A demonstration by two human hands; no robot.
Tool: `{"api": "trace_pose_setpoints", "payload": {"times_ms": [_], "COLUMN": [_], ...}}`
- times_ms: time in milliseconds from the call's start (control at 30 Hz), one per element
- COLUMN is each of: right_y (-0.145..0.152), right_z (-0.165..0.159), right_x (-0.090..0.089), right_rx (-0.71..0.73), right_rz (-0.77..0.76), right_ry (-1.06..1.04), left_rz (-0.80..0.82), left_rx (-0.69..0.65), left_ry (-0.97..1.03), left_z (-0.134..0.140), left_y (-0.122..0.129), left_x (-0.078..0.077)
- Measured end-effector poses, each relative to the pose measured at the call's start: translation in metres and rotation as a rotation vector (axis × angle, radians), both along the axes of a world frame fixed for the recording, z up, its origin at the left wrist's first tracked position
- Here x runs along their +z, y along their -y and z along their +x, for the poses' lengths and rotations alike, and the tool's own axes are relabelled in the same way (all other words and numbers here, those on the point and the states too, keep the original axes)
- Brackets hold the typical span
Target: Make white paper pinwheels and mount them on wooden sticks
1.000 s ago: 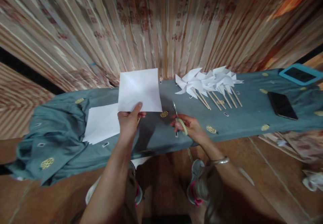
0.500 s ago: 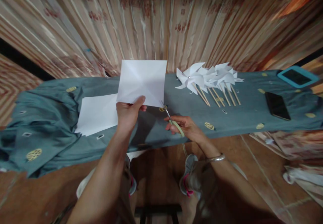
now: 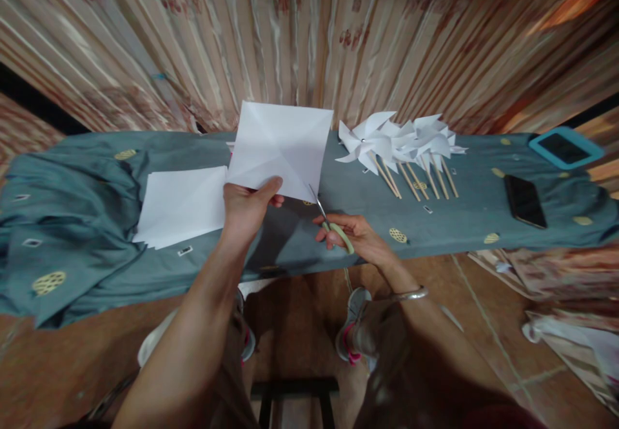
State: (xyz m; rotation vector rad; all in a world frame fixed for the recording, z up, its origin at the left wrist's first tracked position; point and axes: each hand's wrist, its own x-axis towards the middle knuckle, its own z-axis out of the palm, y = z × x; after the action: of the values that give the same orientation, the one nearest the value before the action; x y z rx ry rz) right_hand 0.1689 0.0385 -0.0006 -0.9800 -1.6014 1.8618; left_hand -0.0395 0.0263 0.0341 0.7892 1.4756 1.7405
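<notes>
Between thumb and fingers, my left hand [image 3: 249, 209] grips the near edge of a white paper square [image 3: 283, 145] with faint diagonal creases. The square is held up over the table, slightly tilted. My right hand [image 3: 351, 235] has its fingers in the handles of light-green scissors [image 3: 340, 237]. Their metal blades lie at the square's near right corner, pointing inward along the diagonal crease. A stack of white paper sheets [image 3: 181, 206] rests left of my left hand. Several white paper pinwheels [image 3: 372, 139] on wooden sticks lie to the right, beyond my right hand.
A grey-green patterned cloth [image 3: 285, 248] covers the narrow table and bunches up at the left. At the right lie a black phone [image 3: 525, 201] and a blue-framed device [image 3: 565, 148]. A pleated curtain [image 3: 290, 42] hangs directly behind. A dark stool [image 3: 294, 387] shows below.
The paper square has turned slightly clockwise and risen a little in view. The scissor blades now reach further over its corner. My view has shifted slightly.
</notes>
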Motion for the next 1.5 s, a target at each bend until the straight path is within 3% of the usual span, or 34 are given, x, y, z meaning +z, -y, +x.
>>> {"api": "trace_pose_setpoints", "payload": {"times_ms": [1500], "right_y": [0.000], "right_z": [-0.004], "right_x": [-0.009], "right_rx": [0.002], "right_rz": [-0.123], "right_ry": [0.007], "left_rz": [-0.026], "left_rx": [-0.060], "left_ry": [-0.025], "left_z": [-0.001], "left_y": [0.004], "left_x": [0.002]}}
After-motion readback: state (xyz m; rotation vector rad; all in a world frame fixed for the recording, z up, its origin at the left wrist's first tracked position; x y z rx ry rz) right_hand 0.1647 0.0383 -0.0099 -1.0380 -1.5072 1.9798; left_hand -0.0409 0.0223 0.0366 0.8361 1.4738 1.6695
